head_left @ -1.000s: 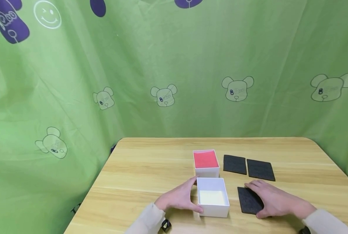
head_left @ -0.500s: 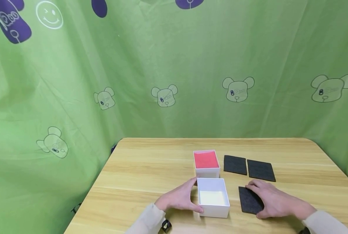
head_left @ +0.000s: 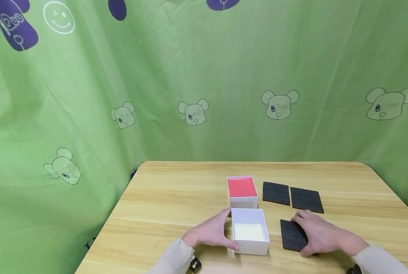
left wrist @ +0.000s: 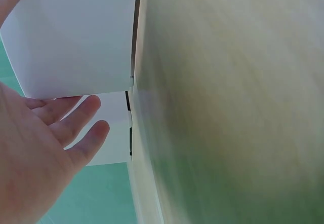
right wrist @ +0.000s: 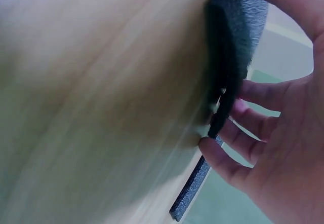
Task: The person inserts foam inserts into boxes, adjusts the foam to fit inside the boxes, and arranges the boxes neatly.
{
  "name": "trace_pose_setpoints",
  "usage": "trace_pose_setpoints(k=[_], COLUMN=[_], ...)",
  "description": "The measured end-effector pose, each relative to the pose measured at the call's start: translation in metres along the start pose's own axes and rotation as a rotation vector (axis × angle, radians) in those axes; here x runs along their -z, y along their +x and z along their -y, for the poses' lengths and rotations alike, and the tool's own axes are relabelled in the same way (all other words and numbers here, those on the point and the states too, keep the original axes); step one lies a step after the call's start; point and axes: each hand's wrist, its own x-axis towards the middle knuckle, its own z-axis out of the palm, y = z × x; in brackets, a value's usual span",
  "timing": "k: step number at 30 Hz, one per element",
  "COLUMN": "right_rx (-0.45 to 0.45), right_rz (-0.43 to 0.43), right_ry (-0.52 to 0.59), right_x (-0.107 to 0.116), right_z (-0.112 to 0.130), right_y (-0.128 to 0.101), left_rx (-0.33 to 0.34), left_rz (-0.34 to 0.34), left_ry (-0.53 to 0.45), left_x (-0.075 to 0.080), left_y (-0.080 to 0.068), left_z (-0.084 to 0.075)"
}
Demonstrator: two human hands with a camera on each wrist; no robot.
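Note:
An open white box (head_left: pixel 250 233) stands near the table's front edge. My left hand (head_left: pixel 210 232) lies flat against its left wall, thumb at the near corner; in the left wrist view its straight fingers (left wrist: pixel 76 127) reach along the box wall (left wrist: pixel 76 41). Right of the box lies a black foam pad (head_left: pixel 292 235). My right hand (head_left: pixel 322 236) covers the pad's right part. In the right wrist view the pad (right wrist: pixel 235 36) tilts up off the wood, with curled fingers (right wrist: pixel 223 155) hooked at its edge and the thumb on top.
A second white box with a red inside (head_left: pixel 242 188) stands just behind the open one. Two more black foam pads (head_left: pixel 276 193) (head_left: pixel 306 200) lie side by side to its right. The wooden table (head_left: pixel 169 201) is ringed by a green curtain (head_left: pixel 190 76).
My right hand has slid a little to the right on the foam pad. The left hand and both boxes have stayed put.

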Motion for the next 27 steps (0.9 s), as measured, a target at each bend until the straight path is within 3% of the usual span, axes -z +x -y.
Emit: trace_pose_setpoints(k=[7,16,20,27], right_rx=[0.039,-0.033,-0.058,-0.012], right_rz=[-0.084,-0.037,-0.077,-0.217], right_ry=[-0.048,-0.055,-0.057,-0.072], right_x=[-0.004,0.003,0.013,0.039], right_z=[0.002,0.006,0.009,0.018], right_y=[-0.002,-0.004,-0.003,0.006], left_rx=[0.002,-0.006,-0.009,-0.003], left_rz=[-0.005,0.003,0.001,-0.006], left_ry=[-0.003,0.013,0.017,0.002], left_x=[0.0,0.0,-0.001,-0.002], left_y=[-0.001,0.0,0.0,0.0], left_z=[0.002,0.002,0.002,0.002])
